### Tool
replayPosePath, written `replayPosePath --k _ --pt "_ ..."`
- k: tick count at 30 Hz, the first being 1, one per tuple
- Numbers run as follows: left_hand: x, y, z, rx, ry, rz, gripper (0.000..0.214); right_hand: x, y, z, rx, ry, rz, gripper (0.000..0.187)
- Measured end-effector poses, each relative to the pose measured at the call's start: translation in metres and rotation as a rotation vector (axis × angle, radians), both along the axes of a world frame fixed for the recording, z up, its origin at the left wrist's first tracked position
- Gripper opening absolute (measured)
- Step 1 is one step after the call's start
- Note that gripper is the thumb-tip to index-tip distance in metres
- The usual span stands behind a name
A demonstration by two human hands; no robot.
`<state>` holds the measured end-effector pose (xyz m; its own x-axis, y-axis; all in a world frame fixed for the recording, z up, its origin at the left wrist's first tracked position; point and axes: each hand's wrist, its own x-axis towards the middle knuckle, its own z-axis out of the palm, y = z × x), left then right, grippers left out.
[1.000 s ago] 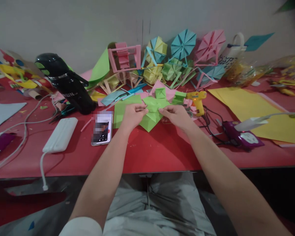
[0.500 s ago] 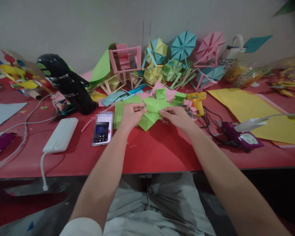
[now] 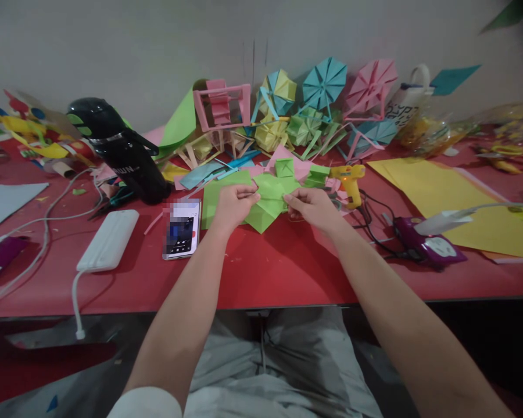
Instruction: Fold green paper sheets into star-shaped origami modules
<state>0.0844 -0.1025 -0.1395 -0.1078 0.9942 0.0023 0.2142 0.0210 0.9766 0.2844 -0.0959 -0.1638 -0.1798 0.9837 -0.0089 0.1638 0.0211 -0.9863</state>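
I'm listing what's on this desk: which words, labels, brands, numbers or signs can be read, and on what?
"WN": on the black bottle; any letters before it are unclear.
White container: dark lettering, too blurred to read.
Phone: screen marks, too small to read.
I can read no other text.

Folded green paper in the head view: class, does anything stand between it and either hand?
Nothing visible does. The left hand and right hand pinch the folded green paper at opposite sides. The nearby glue gun lies beyond the right hand, out of the way.
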Motion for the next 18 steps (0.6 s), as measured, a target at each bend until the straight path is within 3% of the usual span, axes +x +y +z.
replayPosePath --k 10,18 --pt "0.0022 -0.0020 0.0020 -0.008 -0.015 -0.002 0.011 0.0004 -0.0005 -0.0014 0.063 -0.038 -0.018 0.056" --pt "0.0011 0.0003 -0.0002 0.017 -0.018 0.008 0.012 0.0000 -0.0011 0.0002 -0.004 -0.013 -0.028 0.057"
